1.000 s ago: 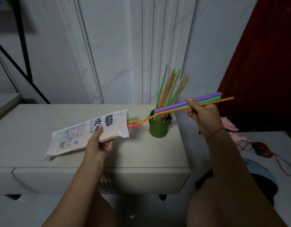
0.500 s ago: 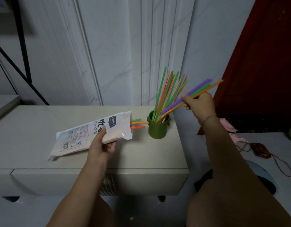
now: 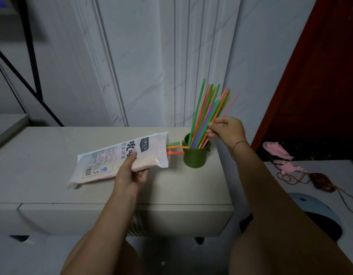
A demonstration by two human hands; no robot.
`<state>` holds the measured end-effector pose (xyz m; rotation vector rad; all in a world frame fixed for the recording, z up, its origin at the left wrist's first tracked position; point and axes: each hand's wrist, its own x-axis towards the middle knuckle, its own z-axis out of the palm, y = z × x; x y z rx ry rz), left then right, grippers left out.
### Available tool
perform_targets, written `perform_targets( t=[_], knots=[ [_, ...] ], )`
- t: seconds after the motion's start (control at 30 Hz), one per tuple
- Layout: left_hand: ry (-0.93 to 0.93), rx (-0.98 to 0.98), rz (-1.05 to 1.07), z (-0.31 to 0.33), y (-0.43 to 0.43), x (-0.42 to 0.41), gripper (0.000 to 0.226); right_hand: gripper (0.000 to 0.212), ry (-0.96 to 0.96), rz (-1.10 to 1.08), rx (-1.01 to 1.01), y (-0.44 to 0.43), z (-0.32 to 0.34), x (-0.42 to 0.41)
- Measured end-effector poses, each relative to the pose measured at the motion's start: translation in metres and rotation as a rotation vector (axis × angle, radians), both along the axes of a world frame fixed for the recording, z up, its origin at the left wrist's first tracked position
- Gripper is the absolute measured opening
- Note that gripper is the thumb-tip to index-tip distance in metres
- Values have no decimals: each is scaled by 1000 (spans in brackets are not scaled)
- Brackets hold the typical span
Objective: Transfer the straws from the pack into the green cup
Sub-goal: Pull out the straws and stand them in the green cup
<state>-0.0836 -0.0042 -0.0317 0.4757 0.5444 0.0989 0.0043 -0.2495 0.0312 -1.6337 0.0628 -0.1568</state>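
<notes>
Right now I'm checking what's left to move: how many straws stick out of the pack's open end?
3: a green straw, an orange straw and a red-orange straw, stacked beside the cup. More may be hidden inside the pack.

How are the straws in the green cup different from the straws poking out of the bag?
The straws in the green cup stand nearly upright; the straws poking from the bag lie sideways. The cup's bunch is many and shows most of its length; the bag's few show only short ends. Both are colourful, with green and orange.
</notes>
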Motion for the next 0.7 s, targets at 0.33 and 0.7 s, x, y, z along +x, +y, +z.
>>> perform_targets(
  t=[0.33, 0.7],
  knots=[
    [-47, -13, -9, 6, -7, -1, 17, 22, 78, -158, -203, 0, -21, -2],
    [-225, 301, -49, 16, -23, -3, 33, 23, 399, 79, 680, 49, -33, -71]
  ],
)
